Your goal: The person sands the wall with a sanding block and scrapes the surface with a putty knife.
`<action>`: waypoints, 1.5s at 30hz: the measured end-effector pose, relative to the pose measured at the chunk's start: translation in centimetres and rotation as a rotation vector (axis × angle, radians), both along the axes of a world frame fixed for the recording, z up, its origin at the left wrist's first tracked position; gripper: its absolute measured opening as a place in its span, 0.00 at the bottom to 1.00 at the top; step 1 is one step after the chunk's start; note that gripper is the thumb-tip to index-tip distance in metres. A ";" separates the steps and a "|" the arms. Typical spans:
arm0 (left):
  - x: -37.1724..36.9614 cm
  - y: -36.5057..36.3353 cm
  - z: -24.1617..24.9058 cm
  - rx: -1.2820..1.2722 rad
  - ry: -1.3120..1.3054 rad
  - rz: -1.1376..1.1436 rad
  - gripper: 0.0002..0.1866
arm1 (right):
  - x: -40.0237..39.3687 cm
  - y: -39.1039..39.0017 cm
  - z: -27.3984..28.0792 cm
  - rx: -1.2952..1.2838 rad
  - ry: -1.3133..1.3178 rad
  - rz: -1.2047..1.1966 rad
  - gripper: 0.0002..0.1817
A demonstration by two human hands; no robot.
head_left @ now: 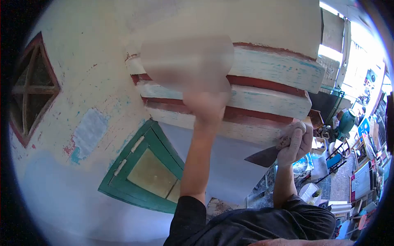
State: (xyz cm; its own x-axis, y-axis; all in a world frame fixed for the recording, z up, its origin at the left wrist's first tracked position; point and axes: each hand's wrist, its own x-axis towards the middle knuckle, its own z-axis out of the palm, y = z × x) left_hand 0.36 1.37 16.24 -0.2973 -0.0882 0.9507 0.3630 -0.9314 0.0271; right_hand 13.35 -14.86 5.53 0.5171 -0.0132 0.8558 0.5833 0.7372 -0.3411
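The left hand (205, 102) reaches up to the stepped moulding (279, 100), its outline lost in a smooth blur, so whether it grasps anything cannot be told. The right hand (296, 144), smudged as if with powder, is curled around a scraper (262, 156) whose thin, flat, dark blade tapers to a corner pointing left. That blade sits just below the moulding's lowest band; contact cannot be made out. The moulding runs in three thick bands of streaky, chipped white paint with bluish traces, divided by reddish-brown grooves. The cream wall (98, 53) is flecked with red and blue and bears a rough whitish patch (91, 133). Below hangs a green-framed panel (154, 172) with a dull yellowish pane; leftward, a reddish frame (56, 86) encloses crossed bars.
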 end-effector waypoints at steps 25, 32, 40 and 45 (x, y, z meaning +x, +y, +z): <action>-0.7 1.2 3.6 0.024 -0.060 0.075 0.14 | 0.4 0.2 -0.5 0.001 0.002 -0.122 0.13; -0.3 -0.4 -2.2 -0.078 0.019 -0.075 0.10 | 0.0 -0.3 -0.3 0.021 -0.001 -0.074 0.14; -0.7 0.7 1.0 -0.016 -0.012 0.114 0.11 | 0.1 -0.1 -0.4 0.027 0.011 -0.092 0.14; -0.3 -0.1 -0.2 -0.054 0.034 -0.047 0.10 | 0.5 0.3 -0.2 0.032 -0.047 -0.196 0.14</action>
